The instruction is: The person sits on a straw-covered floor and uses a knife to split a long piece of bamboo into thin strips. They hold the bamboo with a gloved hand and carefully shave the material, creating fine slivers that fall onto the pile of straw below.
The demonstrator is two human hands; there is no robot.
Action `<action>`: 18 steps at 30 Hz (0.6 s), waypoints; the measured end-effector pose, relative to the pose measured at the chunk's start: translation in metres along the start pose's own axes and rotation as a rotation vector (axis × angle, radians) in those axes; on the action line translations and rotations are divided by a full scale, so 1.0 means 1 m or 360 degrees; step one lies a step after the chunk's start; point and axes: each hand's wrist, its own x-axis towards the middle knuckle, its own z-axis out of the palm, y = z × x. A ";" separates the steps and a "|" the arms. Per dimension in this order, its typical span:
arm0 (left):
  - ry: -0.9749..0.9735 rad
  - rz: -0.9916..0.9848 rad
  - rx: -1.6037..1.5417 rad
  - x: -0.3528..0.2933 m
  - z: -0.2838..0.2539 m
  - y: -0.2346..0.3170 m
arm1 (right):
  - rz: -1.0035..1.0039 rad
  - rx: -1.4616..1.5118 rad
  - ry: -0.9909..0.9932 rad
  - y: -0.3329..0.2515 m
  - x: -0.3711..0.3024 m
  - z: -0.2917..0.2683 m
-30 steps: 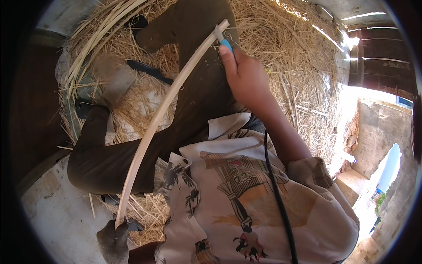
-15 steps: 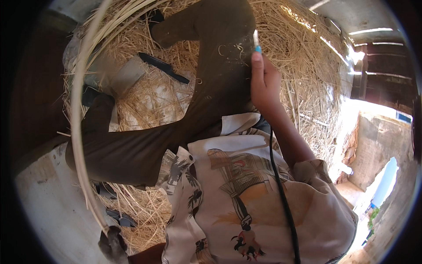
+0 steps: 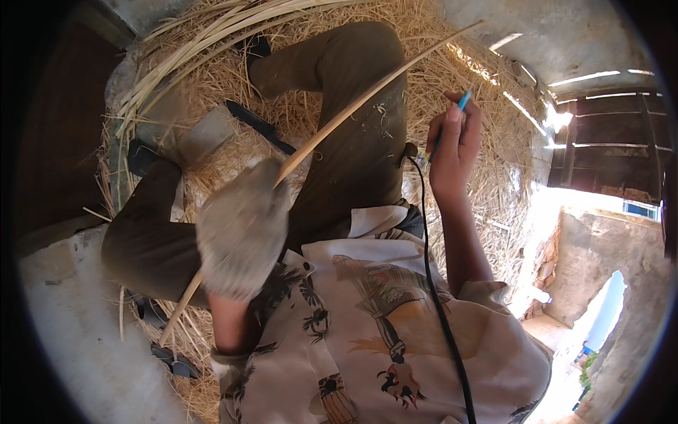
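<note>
My left hand [image 3: 242,230], in a grey-white work glove blurred by motion, is closed round a long pale bamboo strip [image 3: 353,106]. The strip slants across my lap, its thin far end up past my right knee and its other end at the lower left. Held up to the right of my thigh, my right hand [image 3: 455,145] grips a slim tool with a blue part [image 3: 463,101]; the tool's kind is not clear from here. Small curled shavings [image 3: 382,116] cling to my trouser leg.
A dark, long-bladed knife [image 3: 258,127] lies on the straw [image 3: 438,78] between my legs, beside a grey slab [image 3: 205,134]. Long bamboo strips [image 3: 191,53] arch at the upper left. A black cable [image 3: 436,297] runs down my shirt. Walls stand close on both sides.
My left hand has come up from the lower left to my lap, bringing the bamboo strip diagonally across my legs. My right hand has moved off the knee, rightward, still gripping the blue-marked tool.
</note>
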 end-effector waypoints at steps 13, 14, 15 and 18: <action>-0.0017 0.0356 0.0058 0.054 0.078 0.036 | 0.0008 -0.1253 -0.0723 0.017 -0.009 0.016; -0.0076 0.0385 -0.0013 0.055 0.075 0.033 | 0.0008 -0.1272 -0.0755 0.017 -0.011 0.014; 0.0004 0.0460 -0.0010 0.053 0.078 0.029 | 0.0007 -0.1291 -0.0786 0.017 -0.013 0.011; 0.0120 0.0567 -0.0013 0.052 0.084 0.024 | -0.0109 -0.1363 -0.0736 0.018 -0.017 0.008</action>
